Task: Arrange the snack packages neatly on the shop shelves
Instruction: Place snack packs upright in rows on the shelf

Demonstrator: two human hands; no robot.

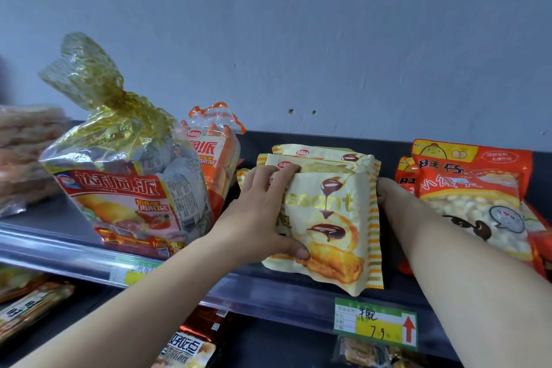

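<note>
Cream-yellow plastic croissant packets [331, 218] stand stacked front to back, leaning forward, on the dark shelf [53, 215], between a gold-tied clear pie bag [125, 188] and red-orange biscuit pouches [472, 188].

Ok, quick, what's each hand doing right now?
Left hand: grips the front croissant packet.
Right hand: at that packet's right edge, fingers hidden; cannot tell.

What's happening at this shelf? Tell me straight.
A person is squaring up a stack of yellow croissant packs on the shelf. The left hand grips the front pack, fingers over its top, thumb on its face. The right hand is at the stack's right edge, its fingers hidden.
</note>
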